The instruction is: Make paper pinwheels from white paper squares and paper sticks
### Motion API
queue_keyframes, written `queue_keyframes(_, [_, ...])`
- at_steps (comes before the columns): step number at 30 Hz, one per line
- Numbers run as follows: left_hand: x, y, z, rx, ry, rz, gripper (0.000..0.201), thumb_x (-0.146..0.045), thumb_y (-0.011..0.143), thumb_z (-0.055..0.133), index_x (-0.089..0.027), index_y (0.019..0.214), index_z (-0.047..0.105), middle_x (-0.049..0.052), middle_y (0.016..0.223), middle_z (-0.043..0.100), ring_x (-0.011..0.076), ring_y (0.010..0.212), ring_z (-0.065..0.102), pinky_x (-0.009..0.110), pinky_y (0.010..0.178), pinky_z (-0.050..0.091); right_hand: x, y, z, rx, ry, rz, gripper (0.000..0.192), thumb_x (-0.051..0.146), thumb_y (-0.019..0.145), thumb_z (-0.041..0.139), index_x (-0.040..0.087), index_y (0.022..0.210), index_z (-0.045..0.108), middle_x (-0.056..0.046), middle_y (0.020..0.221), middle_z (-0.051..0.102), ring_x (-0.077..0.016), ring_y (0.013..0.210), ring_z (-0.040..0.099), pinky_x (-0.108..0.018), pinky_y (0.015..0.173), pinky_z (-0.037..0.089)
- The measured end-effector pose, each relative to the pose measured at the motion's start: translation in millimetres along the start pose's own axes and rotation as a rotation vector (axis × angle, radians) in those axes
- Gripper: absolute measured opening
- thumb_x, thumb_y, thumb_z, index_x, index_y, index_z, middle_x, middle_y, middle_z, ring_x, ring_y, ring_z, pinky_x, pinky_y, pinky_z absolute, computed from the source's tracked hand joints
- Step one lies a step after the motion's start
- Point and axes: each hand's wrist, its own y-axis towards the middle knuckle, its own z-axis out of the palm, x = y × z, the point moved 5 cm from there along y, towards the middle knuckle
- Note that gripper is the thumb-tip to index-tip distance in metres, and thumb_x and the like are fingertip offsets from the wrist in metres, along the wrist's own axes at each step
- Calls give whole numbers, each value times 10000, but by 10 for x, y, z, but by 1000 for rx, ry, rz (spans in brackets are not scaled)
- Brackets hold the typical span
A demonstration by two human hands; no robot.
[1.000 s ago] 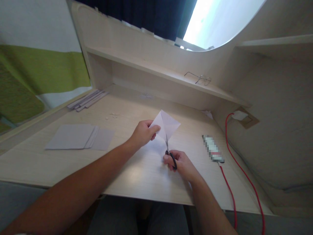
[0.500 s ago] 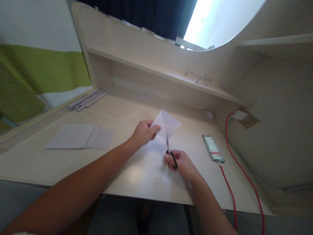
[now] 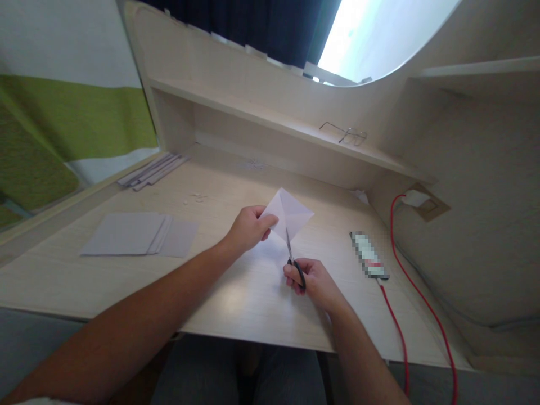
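Observation:
A white sheet of paper [image 3: 297, 216], turned corner-up with crease lines across it, is pinched at its left side by my left hand [image 3: 252, 228], thumb on top. My right hand [image 3: 306, 277] has its fingers in the black handles of a pair of scissors [image 3: 289, 247]. The scissor blades point up and away from me and reach the paper's lower corner, along its middle crease. Both hands are held over the front middle of the desk [image 3: 228, 315]. The fingers under the paper are partly hidden.
Stacked paper sheets [image 3: 122, 233] lie on the left, with folded paper strips [image 3: 154, 170] behind. Small paper scraps [image 3: 198, 198] are nearby. A phone [image 3: 368, 256] with a red cable [image 3: 394, 320] lies right. Glasses [image 3: 352, 136] rest on the shelf [image 3: 261, 115].
Almost nothing differs. The view has shifted very slightly; both hands, the paper and the scissors keep the same arrangement.

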Motion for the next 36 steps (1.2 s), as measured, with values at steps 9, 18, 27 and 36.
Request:
queue_keyframes(9, [-44,-23,-15,-45,74,2,239,-348,697,631,-188,546,538,-29,460,516,100,430,415,238,450,290,-26,4,-14,-24,-10,24,467,609,784,740,164,677,644,-12,623,609,-109,505,458,-267,508,351])
queue_keyframes(18, [6,-6,-14,-33,123,4,270,-371,717,626,-189,534,543,-16,479,541,116,456,457,247,476,324,4,-9,-14,-45,-27,24,452,585,784,743,162,665,641,-8,607,594,-104,499,450,-259,493,333])
queue_keyframes(27, [-4,-10,-14,-35,137,12,246,-338,722,608,-191,539,539,-22,475,534,116,453,451,247,479,325,-12,-12,-38,-65,-42,38,432,566,782,738,163,665,634,-5,601,586,-102,491,443,-258,479,318])
queue_keyframes(36, [-12,-14,-18,-39,129,13,239,-338,715,612,-189,541,542,-30,474,527,112,446,445,248,468,317,-11,0,-41,-86,-56,35,408,515,781,731,173,607,596,24,521,511,-90,451,394,-265,466,268])
